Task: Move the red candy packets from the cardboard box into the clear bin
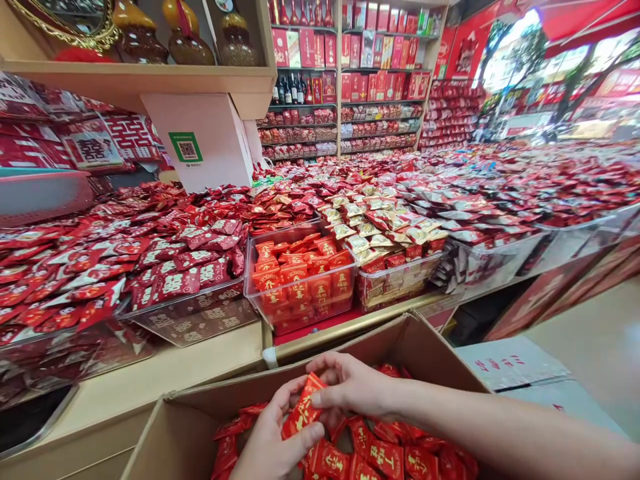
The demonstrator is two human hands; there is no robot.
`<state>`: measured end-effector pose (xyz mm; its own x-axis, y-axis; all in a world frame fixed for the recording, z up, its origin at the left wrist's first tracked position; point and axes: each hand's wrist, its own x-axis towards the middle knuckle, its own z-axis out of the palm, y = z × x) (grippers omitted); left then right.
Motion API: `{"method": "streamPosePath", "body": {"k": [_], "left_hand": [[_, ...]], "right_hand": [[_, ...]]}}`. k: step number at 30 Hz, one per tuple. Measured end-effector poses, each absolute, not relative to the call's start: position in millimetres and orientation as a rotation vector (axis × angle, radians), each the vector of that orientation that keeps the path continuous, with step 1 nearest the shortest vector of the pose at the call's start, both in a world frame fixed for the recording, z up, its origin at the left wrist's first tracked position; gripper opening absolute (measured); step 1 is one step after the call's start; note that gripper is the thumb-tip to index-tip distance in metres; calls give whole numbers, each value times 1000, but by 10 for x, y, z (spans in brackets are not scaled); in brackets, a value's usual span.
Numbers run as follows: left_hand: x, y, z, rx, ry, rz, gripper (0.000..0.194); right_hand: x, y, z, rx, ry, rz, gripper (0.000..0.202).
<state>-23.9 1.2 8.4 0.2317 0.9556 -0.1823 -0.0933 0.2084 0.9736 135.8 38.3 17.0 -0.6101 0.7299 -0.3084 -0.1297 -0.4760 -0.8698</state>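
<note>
Both hands are over an open cardboard box (175,433) that holds many red packets with gold print (385,457). My left hand (280,427) is closed around one red packet (305,408), its thumb at the lower edge. My right hand (345,387) pinches the upper end of that same packet between thumb and fingers. Some of its fingers are hidden behind the packet. Just beyond the box, a clear plastic bin (300,293) holds rows of similar red packets.
Bins of cream-and-gold packets (385,227) and dark red packets (190,267) flank the clear bin. White boxes (515,363) lie right of the cardboard box. A white block with a QR code (210,143) stands behind, and stocked shelves (340,67) line the back.
</note>
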Motion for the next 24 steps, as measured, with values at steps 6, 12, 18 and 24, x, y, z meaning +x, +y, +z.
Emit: {"method": "streamPosePath", "body": {"k": [6,12,18,24], "left_hand": [[-288,31,133,1047,964,828,35],[-340,52,70,977,909,906,40],[-404,44,48,1055,847,825,44],[-363,-35,-14,1067,845,830,62]], "right_hand": [[1344,404,107,-954,-1248,2019,40],[1350,434,159,-967,-1229,1970,32],[1371,430,184,-928,-1268,1942,29],[1350,381,86,-962,-1412,1945,25]]}}
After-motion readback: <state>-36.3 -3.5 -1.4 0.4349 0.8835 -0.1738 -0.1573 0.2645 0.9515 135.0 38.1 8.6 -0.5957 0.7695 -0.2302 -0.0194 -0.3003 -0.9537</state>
